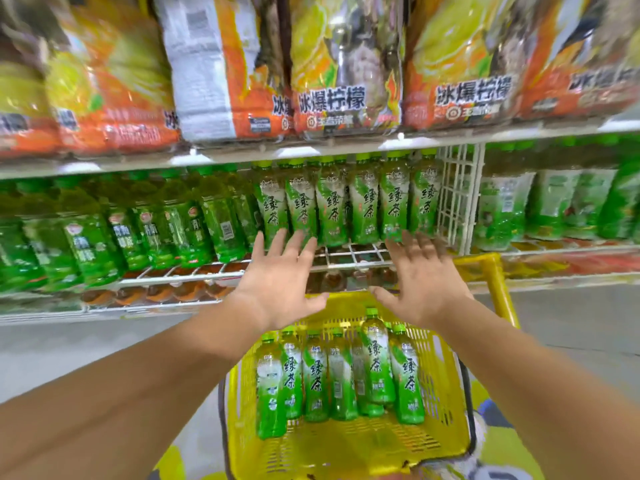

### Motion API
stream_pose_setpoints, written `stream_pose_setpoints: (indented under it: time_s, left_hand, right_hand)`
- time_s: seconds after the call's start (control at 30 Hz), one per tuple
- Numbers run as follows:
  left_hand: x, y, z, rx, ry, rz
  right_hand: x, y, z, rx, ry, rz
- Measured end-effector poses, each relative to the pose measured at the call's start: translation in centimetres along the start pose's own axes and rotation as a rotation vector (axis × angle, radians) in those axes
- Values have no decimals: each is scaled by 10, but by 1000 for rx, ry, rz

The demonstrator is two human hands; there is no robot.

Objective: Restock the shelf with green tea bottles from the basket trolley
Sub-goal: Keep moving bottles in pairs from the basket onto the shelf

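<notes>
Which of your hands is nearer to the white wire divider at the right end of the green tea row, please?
Right. The right hand is spread open just below and left of the white wire divider; the left hand is open further left, below the row's left end.

Large orange and yellow lemon drink multipacks (346, 64) fill the top tier, one white-sided pack (204, 64) among them. Darker green bottles (145, 223) crowd the middle tier's left end. Right of a white wire divider (457, 195), green shrink-wrapped packs (554, 202) stand blurred. Grey floor (52, 358) lies below.
</notes>
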State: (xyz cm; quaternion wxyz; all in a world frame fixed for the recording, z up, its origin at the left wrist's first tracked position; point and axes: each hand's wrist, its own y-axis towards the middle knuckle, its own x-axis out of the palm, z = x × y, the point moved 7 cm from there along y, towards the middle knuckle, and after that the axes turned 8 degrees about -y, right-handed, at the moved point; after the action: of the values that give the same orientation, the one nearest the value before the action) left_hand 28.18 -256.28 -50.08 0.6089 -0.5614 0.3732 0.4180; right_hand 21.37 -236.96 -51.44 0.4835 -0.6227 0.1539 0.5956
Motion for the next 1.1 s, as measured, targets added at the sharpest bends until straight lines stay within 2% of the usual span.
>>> stream_pose_setpoints:
  time_s: [0.33, 0.57, 0.83, 1.1]
  left_hand:
    - [15, -43, -6, -7, 107, -16]
    - [18, -89, 20, -17, 146, -21]
    - [16, -151, 35, -63, 92, 40]
    - [61, -192, 10, -133, 76, -33]
  right_hand:
    - [2, -36, -37, -26, 19, 69]
    - [5, -98, -46, -21, 45, 97]
    - [1, -153, -67, -35, 74, 129]
    - [16, -159, -115, -97, 126, 135]
